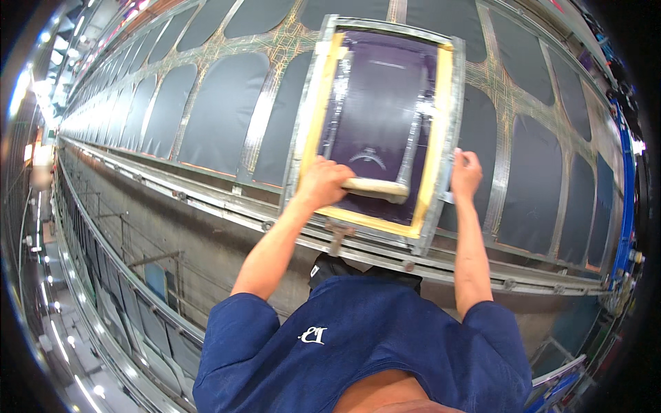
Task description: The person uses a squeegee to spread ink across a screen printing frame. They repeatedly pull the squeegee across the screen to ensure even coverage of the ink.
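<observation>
Left hand [323, 183] clamped its fingers on squeegee [376, 186], screen [382, 103] lay at near edge of desk [507, 103], right hand [467, 173] beside screen, finger grip unclear.

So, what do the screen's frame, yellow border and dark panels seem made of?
Frame: probably metal, judging by its dull silver-grey bars. Yellow border: likely tape, matte, lying in flat, straight strips. Dark panels: perhaps fabric or thin sheeting, smooth with a soft sheen; that look leaves it open.
</observation>
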A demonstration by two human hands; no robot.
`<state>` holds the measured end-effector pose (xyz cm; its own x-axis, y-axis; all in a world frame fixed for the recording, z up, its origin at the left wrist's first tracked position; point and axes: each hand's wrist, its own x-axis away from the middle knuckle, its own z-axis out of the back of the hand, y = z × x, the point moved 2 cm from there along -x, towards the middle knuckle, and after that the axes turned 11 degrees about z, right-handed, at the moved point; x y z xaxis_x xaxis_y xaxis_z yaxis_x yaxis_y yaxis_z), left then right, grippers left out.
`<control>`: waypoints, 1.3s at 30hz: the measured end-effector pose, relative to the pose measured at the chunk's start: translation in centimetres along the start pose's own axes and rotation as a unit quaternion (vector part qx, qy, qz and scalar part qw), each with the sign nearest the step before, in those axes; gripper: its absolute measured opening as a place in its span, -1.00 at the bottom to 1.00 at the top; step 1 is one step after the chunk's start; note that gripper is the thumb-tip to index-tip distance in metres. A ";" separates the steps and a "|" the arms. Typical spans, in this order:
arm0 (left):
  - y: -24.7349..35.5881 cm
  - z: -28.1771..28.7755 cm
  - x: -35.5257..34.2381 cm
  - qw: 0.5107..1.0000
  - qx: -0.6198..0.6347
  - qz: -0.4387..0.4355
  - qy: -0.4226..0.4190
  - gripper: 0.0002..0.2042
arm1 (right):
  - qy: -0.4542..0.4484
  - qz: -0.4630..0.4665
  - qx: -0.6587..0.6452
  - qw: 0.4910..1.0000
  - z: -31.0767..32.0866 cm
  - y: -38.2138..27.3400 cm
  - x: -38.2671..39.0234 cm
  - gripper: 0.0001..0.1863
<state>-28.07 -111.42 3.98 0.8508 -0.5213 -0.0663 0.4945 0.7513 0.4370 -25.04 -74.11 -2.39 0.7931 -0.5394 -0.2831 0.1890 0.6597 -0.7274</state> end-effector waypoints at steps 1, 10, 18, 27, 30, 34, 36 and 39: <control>-3.2 1.5 1.0 1.000 0.001 -0.010 0.003 -0.74 | 0.015 0.024 -0.019 0.999 -2.9 -2.2 1.2 -0.71; -10.7 6.4 10.8 0.995 -0.075 -0.066 0.029 -0.64 | -0.014 -0.049 -0.006 0.999 -11.1 -10.9 4.3 -0.69; -13.4 4.7 6.3 0.992 -0.064 -0.101 0.037 -0.74 | -0.040 -0.074 0.068 0.994 -11.8 -9.2 4.5 -0.68; -22.6 3.6 -21.5 0.982 -0.080 -0.124 0.119 -0.58 | -0.160 0.062 0.071 0.983 -12.9 -14.3 -5.6 -0.55; -22.8 5.1 -28.0 0.986 -0.022 -0.143 0.082 -0.73 | -0.178 0.211 -0.050 0.960 -16.7 -19.6 -13.3 -0.48; -21.1 7.7 -33.5 0.996 -0.026 -0.062 -0.057 -0.74 | -0.375 0.265 0.021 0.888 -21.3 -22.9 -21.5 -0.43; -21.8 7.2 -36.6 0.992 -0.070 -0.031 -0.101 -0.69 | -0.430 0.243 0.105 0.863 -24.7 -22.6 -23.7 -0.46; -23.0 7.0 -38.7 0.988 -0.029 0.034 -0.148 -0.64 | -0.431 0.253 0.147 0.853 -28.5 -21.2 -26.3 -0.51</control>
<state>-73.61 -111.34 2.80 0.7971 -0.5578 0.2314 0.4543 0.8063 0.3788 -66.37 -88.80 2.65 0.9233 0.3565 0.1430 -0.2683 0.8650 -0.4241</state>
